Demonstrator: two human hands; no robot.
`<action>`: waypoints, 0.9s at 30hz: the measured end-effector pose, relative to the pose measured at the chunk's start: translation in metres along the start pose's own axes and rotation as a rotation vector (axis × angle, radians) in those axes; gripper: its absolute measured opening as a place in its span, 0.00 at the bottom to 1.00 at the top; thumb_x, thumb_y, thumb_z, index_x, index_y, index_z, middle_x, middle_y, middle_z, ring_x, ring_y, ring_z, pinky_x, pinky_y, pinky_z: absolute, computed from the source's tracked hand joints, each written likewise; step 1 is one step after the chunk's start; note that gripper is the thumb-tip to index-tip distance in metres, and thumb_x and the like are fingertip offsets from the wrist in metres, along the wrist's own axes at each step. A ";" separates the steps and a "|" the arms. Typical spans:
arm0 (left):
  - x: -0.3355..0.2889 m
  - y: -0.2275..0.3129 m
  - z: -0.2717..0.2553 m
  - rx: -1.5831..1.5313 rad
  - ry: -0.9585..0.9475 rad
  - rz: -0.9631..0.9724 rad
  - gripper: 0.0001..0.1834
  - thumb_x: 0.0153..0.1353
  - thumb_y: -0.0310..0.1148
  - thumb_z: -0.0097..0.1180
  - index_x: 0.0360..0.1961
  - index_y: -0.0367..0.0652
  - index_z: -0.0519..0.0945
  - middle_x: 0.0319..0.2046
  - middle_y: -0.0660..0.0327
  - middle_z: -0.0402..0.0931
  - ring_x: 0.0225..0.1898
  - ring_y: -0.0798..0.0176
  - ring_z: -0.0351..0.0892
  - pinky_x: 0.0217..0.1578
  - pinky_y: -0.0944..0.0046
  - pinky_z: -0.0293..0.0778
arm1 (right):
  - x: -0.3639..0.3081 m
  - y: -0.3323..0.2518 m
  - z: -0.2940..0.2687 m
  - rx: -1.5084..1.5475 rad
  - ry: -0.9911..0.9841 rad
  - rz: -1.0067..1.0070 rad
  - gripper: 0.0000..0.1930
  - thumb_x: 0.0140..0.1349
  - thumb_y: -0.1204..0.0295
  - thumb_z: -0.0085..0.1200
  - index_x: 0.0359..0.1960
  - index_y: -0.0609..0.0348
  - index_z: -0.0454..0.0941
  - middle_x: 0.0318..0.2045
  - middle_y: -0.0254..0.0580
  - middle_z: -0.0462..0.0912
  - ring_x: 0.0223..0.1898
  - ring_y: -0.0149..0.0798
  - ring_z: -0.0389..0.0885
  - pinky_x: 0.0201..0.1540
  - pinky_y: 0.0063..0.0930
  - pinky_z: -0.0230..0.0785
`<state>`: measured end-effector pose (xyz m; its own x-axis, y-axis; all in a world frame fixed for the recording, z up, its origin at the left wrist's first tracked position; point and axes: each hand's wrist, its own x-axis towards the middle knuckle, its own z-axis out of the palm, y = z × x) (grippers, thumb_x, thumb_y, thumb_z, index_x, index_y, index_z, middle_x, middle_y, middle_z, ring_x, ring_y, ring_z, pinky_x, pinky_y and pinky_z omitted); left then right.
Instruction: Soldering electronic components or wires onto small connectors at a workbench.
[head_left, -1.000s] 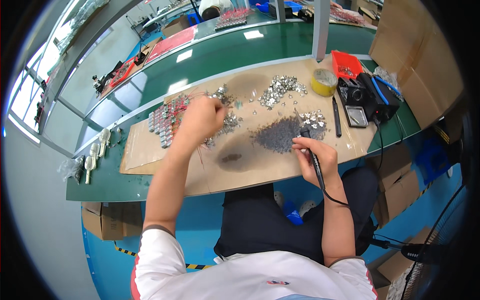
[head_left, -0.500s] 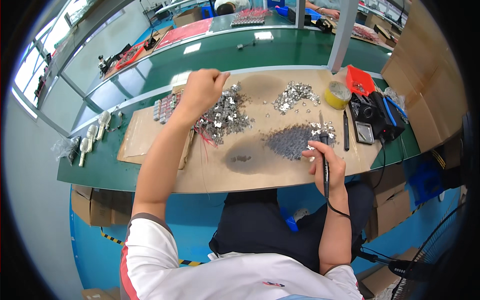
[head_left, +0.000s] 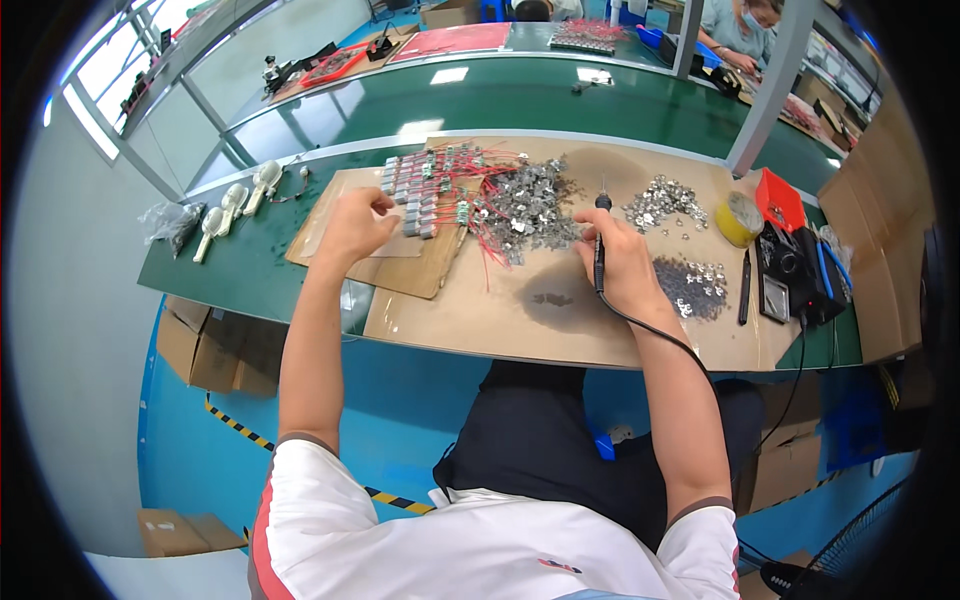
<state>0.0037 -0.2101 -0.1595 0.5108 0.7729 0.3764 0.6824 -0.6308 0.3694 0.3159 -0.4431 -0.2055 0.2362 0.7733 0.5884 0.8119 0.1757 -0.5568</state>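
Note:
My right hand [head_left: 622, 262] grips a soldering iron [head_left: 600, 250] like a pen, its tip pointing up and away over the brown cardboard sheet. A black cord trails from its handle along my forearm. My left hand [head_left: 358, 226] is just left of rows of small grey blocks [head_left: 420, 222] with red wires and little green boards. Its fingers are curled, with a gap between thumb and forefinger, and I see nothing in it. A heap of small metal pieces [head_left: 528, 205] lies between my hands. Flat metal pieces [head_left: 692, 288] are spread right of my right wrist.
Another pile of shiny clips [head_left: 664, 202] lies farther back, by a yellow tape roll [head_left: 738, 218]. A red bin [head_left: 778, 200] and a black soldering station [head_left: 800, 270] stand at the right. White handheld devices [head_left: 232, 200] lie at the left. A co-worker [head_left: 742, 40] sits across the bench.
The view has shifted, showing more of the wired rows. My left hand has come down from above the metal heap to beside the rows. My right hand has moved left with the soldering iron.

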 end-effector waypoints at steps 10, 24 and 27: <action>-0.009 0.013 0.009 0.100 -0.187 0.102 0.13 0.53 0.31 0.71 0.40 0.38 0.87 0.42 0.49 0.85 0.44 0.48 0.85 0.46 0.54 0.80 | 0.000 0.001 0.005 -0.047 0.009 -0.050 0.15 0.61 0.82 0.62 0.49 0.56 0.80 0.32 0.49 0.85 0.35 0.54 0.85 0.40 0.43 0.77; 0.003 -0.026 0.019 -0.019 -0.058 0.163 0.09 0.68 0.28 0.64 0.44 0.33 0.83 0.29 0.57 0.84 0.27 0.66 0.84 0.31 0.65 0.77 | -0.057 -0.008 -0.065 -0.019 0.146 0.038 0.18 0.58 0.88 0.64 0.49 0.60 0.82 0.35 0.46 0.88 0.38 0.43 0.89 0.41 0.33 0.81; 0.006 -0.006 0.013 -0.163 0.147 0.037 0.11 0.69 0.29 0.65 0.46 0.32 0.84 0.28 0.57 0.84 0.28 0.66 0.84 0.31 0.66 0.77 | -0.065 0.001 -0.074 -0.027 0.137 0.037 0.18 0.57 0.89 0.64 0.49 0.61 0.83 0.35 0.46 0.88 0.38 0.41 0.90 0.42 0.31 0.81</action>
<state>0.0093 -0.2012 -0.1704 0.4444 0.7381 0.5076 0.5650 -0.6707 0.4806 0.3403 -0.5384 -0.2011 0.3350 0.6883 0.6434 0.8151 0.1307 -0.5643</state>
